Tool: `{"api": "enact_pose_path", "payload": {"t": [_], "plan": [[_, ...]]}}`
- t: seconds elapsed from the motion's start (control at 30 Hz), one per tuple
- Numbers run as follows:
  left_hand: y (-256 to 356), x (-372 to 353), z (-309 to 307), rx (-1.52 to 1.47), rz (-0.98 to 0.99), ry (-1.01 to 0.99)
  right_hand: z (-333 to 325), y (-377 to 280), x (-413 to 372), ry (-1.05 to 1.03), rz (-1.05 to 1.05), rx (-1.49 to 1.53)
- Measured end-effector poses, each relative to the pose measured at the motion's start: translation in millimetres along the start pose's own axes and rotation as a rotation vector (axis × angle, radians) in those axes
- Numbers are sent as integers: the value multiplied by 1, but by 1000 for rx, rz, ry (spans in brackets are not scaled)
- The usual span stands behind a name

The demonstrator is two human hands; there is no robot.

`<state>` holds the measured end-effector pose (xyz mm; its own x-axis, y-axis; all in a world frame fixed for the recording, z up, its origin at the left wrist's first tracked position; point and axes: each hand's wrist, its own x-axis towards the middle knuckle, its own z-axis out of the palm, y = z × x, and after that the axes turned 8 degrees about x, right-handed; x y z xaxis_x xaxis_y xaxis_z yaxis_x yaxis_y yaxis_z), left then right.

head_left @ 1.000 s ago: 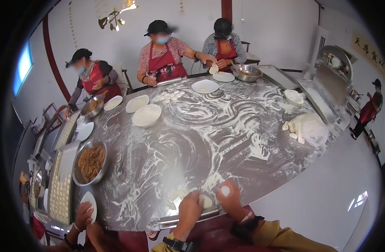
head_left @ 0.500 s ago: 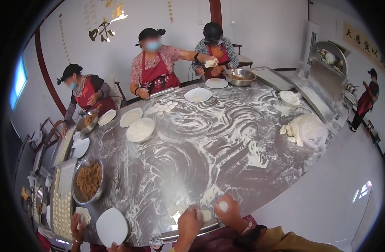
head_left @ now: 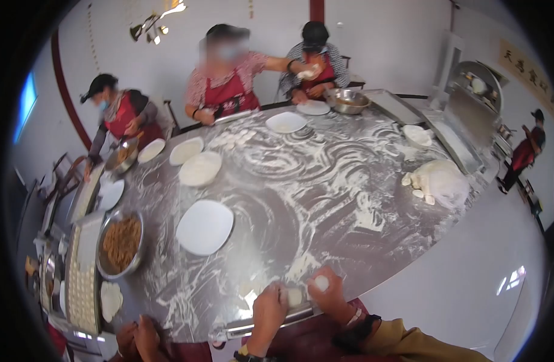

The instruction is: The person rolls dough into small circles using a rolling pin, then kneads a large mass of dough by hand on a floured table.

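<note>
**Inspector:** State the position of the workpiece and both hands.
**Operator:** One flat dough piece lies on the table, near the edge facing the wearer, between the left hand and the right hand. The left hand partly covers it.

**Inspector:** Finger condition?
**Operator:** Right fingers: curled around one white round-ended object, whose end faces up. Left fingers: bent at the dough piece; whether they pinch it cannot be told.

**Inspector:** Orientation?
**Operator:** The dough piece's full outline is hidden, so its long axis cannot be told. One metal bar runs below it, its long axis along the near edge, right end slightly higher in view. The left wrist crosses over the bar.

**Inspector:** Count the surrounding items.
**Operator:** Seven white plates: one left of the table's centre, four toward the far-left edge, two by the far edge. Three steel bowls of filling: two along the left edge, one at the far edge. One dough mound, partly under plastic film, sits near the right edge. Dough rounds, number unclear, lie at the near-left corner, close to a co-worker's two hands.
</note>
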<state>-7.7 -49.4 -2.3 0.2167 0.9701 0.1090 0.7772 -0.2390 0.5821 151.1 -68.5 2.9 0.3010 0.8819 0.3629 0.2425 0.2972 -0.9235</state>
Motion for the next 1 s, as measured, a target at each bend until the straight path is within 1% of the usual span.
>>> {"api": "enact_pose_path", "payload": {"t": [0.07, 0.1, 0.13, 0.17, 0.2, 0.27, 0.4, 0.43, 0.47, 0.5, 0.53, 0.57, 0.6, 0.67, 0.7, 0.73, 0.8, 0.87, 0.9, 0.93, 0.97, 1.0], "plan": [[-2, -2, 1, -50, -12, 37, -1, -1, -7, -7, 128, 52], [0, -2, -2, -52, -64, 8, -2, -1, -8, -11, 189, 78], [3, 0, -6, -57, -112, -19, -2, -3, -8, 14, 24, 48], [3, -2, -7, -64, -155, -46, -2, -4, -9, 7, -20, 45], [-3, -2, -3, -134, -153, -29, -3, -6, -10, 6, -66, 39], [-11, -3, -4, -207, -89, -32, -7, -9, -13, 1, -126, 34], [-31, 14, -16, -348, -13, -22, -8, 2, -21, -7, 51, 136], [-36, 26, -29, -343, -58, -34, -9, 3, -21, -8, 96, 145], [-33, 38, -50, -329, -39, 53, -9, 4, -21, -8, 140, 153], [-40, 53, -67, -361, -53, 66, -8, 5, -19, -1, 113, 121], [-47, 69, -82, -489, -97, 133, -7, 6, -16, 6, 84, 90], [-63, 86, -87, -528, -37, 290, -5, 7, -13, 12, 57, 57], [-57, 91, -108, -529, -136, 339, -3, 8, -11, 14, 76, 85], [-80, 94, -98, -244, -121, 569, 1, 12, -6, 18, 111, 145], [-87, 98, -95, -96, -104, 683, 3, 14, -2, 20, 85, 136], [-79, 83, -96, -122, -107, 587, 5, 17, 0, 24, 59, 128], [-64, 49, -92, -43, -174, 202, 7, 16, 4, 25, 46, 119], [-44, 13, -79, -125, -161, -84, 10, 10, 9, 13, 65, 119], [-33, -3, -73, -185, -123, -209, 11, 11, 11, 10, 76, 124], [-34, -21, -51, -128, 69, -69, 11, 13, 13, 7, 89, 128], [-26, -32, -49, -77, 187, -137, 12, 13, 14, 3, 101, 131], [-21, -37, -43, 74, 259, -143, 13, 12, 15, 3, 120, 150]]}}
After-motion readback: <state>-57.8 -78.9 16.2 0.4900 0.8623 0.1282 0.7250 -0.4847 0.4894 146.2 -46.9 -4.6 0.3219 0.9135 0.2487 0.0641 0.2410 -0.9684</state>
